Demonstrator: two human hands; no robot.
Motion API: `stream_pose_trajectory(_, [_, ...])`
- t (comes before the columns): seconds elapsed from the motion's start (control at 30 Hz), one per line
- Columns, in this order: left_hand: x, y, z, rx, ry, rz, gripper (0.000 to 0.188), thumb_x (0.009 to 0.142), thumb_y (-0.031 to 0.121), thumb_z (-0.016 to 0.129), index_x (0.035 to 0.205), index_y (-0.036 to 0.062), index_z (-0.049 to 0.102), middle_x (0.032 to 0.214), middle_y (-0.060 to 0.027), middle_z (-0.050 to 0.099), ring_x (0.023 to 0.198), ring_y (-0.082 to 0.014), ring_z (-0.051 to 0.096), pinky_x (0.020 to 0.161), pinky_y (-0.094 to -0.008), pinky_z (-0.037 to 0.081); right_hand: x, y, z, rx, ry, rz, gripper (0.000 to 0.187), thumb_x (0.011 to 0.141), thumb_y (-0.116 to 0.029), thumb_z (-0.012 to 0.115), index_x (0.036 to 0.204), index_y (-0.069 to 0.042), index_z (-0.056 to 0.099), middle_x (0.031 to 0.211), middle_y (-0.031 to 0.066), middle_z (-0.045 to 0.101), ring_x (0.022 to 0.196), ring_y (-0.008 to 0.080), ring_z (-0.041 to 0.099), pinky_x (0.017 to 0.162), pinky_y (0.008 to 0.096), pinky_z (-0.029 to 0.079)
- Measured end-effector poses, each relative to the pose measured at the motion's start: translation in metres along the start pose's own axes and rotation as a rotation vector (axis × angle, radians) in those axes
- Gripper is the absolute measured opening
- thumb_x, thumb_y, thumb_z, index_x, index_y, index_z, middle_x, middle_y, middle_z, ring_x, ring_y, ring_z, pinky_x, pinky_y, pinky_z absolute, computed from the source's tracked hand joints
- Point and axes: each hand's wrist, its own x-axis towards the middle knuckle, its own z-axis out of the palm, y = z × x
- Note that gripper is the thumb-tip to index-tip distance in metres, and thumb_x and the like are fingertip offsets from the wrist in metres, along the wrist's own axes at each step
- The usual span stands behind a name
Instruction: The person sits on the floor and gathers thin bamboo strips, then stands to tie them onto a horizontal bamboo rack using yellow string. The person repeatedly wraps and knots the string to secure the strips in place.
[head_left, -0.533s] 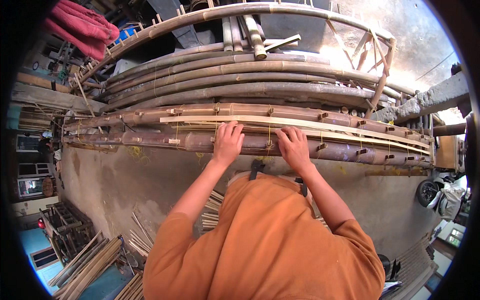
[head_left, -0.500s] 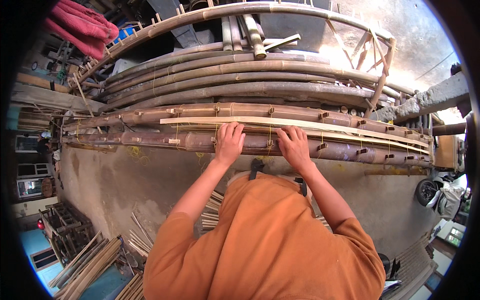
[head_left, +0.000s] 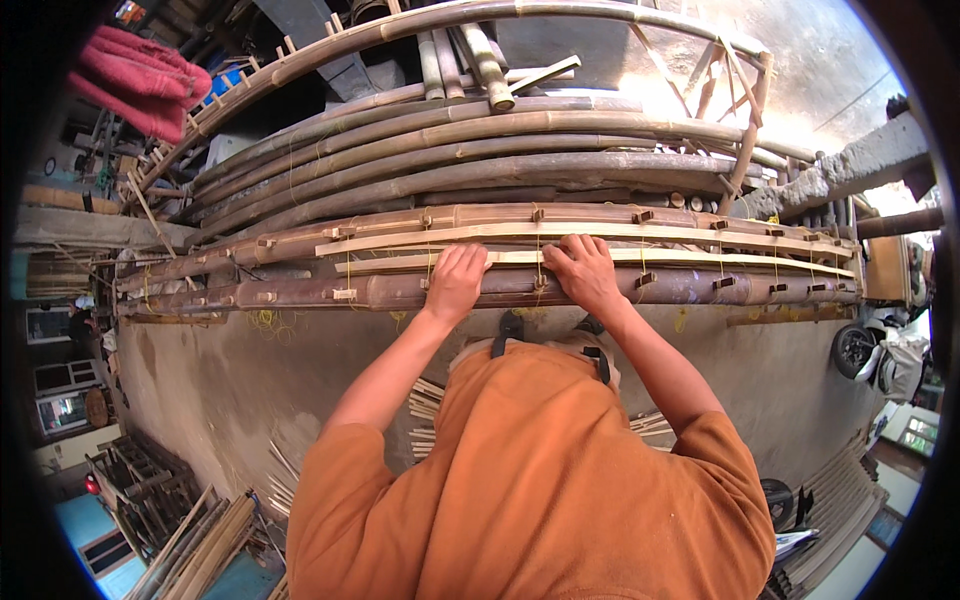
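Observation:
Two long bamboo poles with short wooden pegs lie side by side across the view, the far pole (head_left: 480, 216) and the near pole (head_left: 390, 292). Thin yellow strings span the gap between them. Along that gap run two pale split strips, a far bamboo strip (head_left: 400, 238) and a near bamboo strip (head_left: 388, 264). My left hand (head_left: 457, 284) is closed over the near strip, its fingers curled on the far side. Just right of a string, my right hand (head_left: 584, 272) grips the same strip with bent fingers. Both thumbs are partly hidden.
Behind the poles lies a stack of bamboo poles (head_left: 430, 140) under a curved pegged bamboo rail (head_left: 400, 35). A pink cloth (head_left: 140, 80) hangs at the upper left. Split bamboo pieces (head_left: 195, 550) are piled lower left; a motorbike wheel (head_left: 853, 350) stands at right.
The near strip has tilted and risen between the poles, so more of its pale face shows. My right hand has shifted slightly left and away from me. The view has swung a little.

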Motion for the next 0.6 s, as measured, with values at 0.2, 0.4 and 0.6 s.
stream_pose_trajectory(0.2, [0.001,0.0,-0.001,-0.157,-0.201,-0.183,0.02,0.09,0.023,0.064,0.1,0.0059,0.062,0.095,-0.0105,0.062,0.092,-0.031,0.057,0.085,-0.0432,0.04,0.004,0.001,-0.008,0.203,-0.165,0.149,0.013,0.088,-0.026,0.065,0.089,-0.014,0.07,0.088,0.0039,0.059,0.091,0.0244,0.058,0.077,0.0393,0.043])
stream_pose_trajectory(0.4, [0.022,0.022,0.007,-0.166,-0.173,-0.135,0.032,0.087,0.034,0.068,0.108,0.0094,0.067,0.095,-0.0082,0.062,0.094,-0.0289,0.056,0.087,-0.0409,0.036,0.003,-0.008,-0.017,0.394,-0.019,0.271,0.022,0.088,-0.033,0.067,0.09,-0.011,0.067,0.084,0.0068,0.06,0.087,0.0282,0.058,0.076,0.0423,0.042])
stream_pose_trajectory(0.6, [0.029,0.033,0.022,-0.203,-0.201,-0.188,0.022,0.085,0.032,0.07,0.092,0.012,0.069,0.09,-0.0062,0.061,0.092,-0.0274,0.056,0.084,-0.0409,0.036,-0.018,-0.036,-0.023,0.158,-0.085,0.174,0.029,0.088,-0.033,0.067,0.087,-0.005,0.06,0.097,0.0121,0.058,0.086,0.0305,0.057,0.072,0.0396,0.045])
